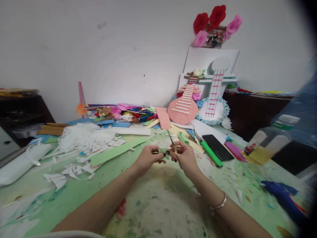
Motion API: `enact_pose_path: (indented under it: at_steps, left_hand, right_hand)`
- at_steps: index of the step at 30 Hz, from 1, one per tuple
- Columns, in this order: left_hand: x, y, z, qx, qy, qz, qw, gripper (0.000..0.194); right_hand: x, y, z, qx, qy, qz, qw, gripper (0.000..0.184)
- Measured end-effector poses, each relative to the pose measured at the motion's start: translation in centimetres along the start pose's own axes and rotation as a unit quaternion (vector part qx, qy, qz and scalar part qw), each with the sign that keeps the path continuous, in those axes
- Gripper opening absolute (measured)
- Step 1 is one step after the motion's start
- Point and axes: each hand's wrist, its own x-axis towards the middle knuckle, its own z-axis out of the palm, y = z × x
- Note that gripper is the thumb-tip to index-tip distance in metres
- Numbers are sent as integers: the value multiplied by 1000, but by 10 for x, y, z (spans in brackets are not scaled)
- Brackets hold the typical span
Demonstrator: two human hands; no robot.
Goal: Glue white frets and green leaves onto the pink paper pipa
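My left hand (pixel 148 158) is closed, its thumb and fingers pinching a small piece of pale green paper (pixel 162 153). Close beside it, my right hand (pixel 184 157) is closed around a slim pointed metal tool (pixel 171 140) with a gold-coloured middle. The tool's tip points up and away from me, and I cannot tell whether it is scissors or tweezers. Right fingertips meet the paper's right edge or come very near it. Both hands are just above the table, and a long green paper strip (pixel 116 152) lies to their left.
White paper strips (pixel 83 137) are heaped at left. To the right lie a green-handled cutter (pixel 210 153), a black phone (pixel 218 147), a bottle of yellow liquid (pixel 269 140) and a blue glue gun (pixel 284 198). Paper instruments (pixel 183 110) lean at the back on the stained table (pixel 148 205).
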Motion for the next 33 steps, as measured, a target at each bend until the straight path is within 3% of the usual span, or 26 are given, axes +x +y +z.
enact_pose_path:
  at_steps: [4, 6, 12, 14, 18, 25, 33]
  left_hand:
    - [0, 1, -4, -3, -54, 31, 998, 16]
    - [1, 1, -5, -12, -54, 39, 998, 18]
    - [4, 5, -5, -37, 43, 62, 996, 23]
    - [3, 7, -6, -67, 61, 69, 994, 22]
    - [1, 7, -5, -119, 60, 84, 987, 18]
    - [-2, 9, 0, -169, 37, 95, 980, 18]
    - [-2, 9, 0, -186, 35, 83, 978, 20]
  right_hand:
    - [1, -6, -5, 68, -7, 88, 994, 40]
    - [1, -6, -5, 76, -11, 92, 993, 40]
    - [-4, 0, -3, -79, -51, -49, 994, 34]
    - [-7, -1, -3, -167, -69, -105, 978, 32]
    - [-11, -4, -3, -340, -42, -196, 919, 34]
    - [-14, 0, -1, -411, -37, -238, 879, 38]
    - [-14, 3, 0, -414, -25, -243, 877, 38]
